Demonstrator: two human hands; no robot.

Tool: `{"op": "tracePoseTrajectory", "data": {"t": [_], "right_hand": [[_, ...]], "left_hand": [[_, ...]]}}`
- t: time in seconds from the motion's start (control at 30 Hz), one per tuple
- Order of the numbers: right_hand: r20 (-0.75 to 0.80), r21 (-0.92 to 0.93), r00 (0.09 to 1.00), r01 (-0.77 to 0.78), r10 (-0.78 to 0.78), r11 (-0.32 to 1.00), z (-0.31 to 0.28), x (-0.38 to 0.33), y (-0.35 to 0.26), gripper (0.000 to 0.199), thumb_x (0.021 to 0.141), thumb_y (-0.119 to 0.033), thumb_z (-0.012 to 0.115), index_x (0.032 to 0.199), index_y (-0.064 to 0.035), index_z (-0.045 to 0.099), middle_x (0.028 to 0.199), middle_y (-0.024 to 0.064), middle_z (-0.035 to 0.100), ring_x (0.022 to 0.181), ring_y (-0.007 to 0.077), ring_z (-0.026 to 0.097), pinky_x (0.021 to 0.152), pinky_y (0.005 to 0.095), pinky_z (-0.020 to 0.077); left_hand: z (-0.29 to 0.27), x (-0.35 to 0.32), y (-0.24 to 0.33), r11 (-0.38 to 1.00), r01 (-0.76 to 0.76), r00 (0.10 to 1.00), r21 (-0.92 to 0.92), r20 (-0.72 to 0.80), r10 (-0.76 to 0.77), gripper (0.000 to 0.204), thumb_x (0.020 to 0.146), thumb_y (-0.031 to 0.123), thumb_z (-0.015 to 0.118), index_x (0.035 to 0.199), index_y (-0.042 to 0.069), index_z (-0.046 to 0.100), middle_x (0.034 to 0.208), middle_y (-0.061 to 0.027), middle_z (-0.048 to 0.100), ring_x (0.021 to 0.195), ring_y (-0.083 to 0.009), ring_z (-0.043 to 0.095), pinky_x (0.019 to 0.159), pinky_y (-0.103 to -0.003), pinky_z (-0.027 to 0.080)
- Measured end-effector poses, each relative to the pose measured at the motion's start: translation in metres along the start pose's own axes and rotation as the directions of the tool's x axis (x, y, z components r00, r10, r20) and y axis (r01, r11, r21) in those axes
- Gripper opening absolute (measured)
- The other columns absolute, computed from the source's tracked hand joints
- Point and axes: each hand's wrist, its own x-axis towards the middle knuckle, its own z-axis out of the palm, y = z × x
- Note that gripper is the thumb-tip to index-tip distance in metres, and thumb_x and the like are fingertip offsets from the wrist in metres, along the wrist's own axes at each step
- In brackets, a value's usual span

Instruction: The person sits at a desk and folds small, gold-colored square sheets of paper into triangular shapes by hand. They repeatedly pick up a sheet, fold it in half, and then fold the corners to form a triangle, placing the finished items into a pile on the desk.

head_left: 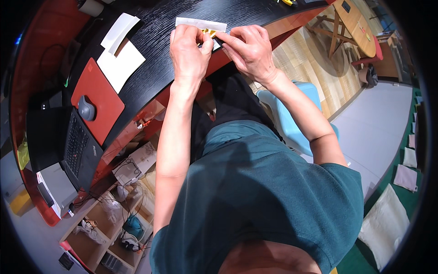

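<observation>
At the near edge of the black desk, both my hands work close together over a small yellow piece. My left hand is closed, thumb and fingers pinched at the piece's left side; what lies between the fingertips is mostly hidden. From the right, my right hand reaches in with its index finger stretched to the piece and its thumb held apart below. A white paper strip lies just beyond the fingers. Under the hands a small whitish bit shows at the desk edge.
White paper sheets, a red mat with a grey mouse, and an open laptop are on the left. A blue stool stands by my right arm. Below the desk's left part is a cluttered shelf.
</observation>
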Motion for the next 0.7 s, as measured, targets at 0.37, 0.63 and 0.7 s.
{"op": "tracePoseTrajectory", "data": {"t": [0.37, 0.63, 0.7], "right_hand": [[0.021, -0.04, 1.0, -0.012, 0.013, 0.999, -0.0004, 0.0002, -0.005, 0.038, 0.081, -0.014, 0.08, 0.118, -0.0188, 0.075, 0.099, -0.0001, 0.063, 0.09, 0.0217, 0.062, 0.092, 0.0407, 0.0443], [0.05, -0.067, 0.999, -0.005, 0.008, 0.998, -0.0031, 0.0015, -0.007, 0.038, 0.082, -0.013, 0.079, 0.119, -0.0183, 0.075, 0.101, 0.0, 0.062, 0.092, 0.0209, 0.062, 0.093, 0.0405, 0.0434], [0.052, -0.075, 0.999, -0.001, 0.005, 0.997, -0.0031, 0.002, -0.0069, 0.037, 0.082, -0.014, 0.079, 0.119, -0.018, 0.074, 0.101, 0.0, 0.062, 0.092, 0.0209, 0.062, 0.094, 0.0403, 0.0432]], "left_hand": [[0.0006, -0.0011, 0.0023, 1.0, 0.005, 1.0, 0.022, 0.0, -0.005, 0.012, 0.084, 0.008, 0.074, 0.08, 0.001, 0.064, 0.088, -0.013, 0.063, 0.086, -0.0327, 0.06, 0.078, -0.044, 0.051], [-0.0033, -0.0015, 0.0046, 0.999, 0.029, 0.999, -0.02, -0.023, -0.03, 0.009, 0.087, 0.006, 0.079, 0.091, 0.002, 0.073, 0.093, -0.0097, 0.067, 0.081, -0.0237, 0.068, 0.073, -0.034, 0.056], [-0.0063, -0.0032, 0.0039, 0.997, 0.025, 1.0, -0.071, -0.01, -0.026, 0.011, 0.087, 0.006, 0.08, 0.097, 0.003, 0.077, 0.097, -0.0096, 0.069, 0.084, -0.0231, 0.07, 0.075, -0.033, 0.057]]}}
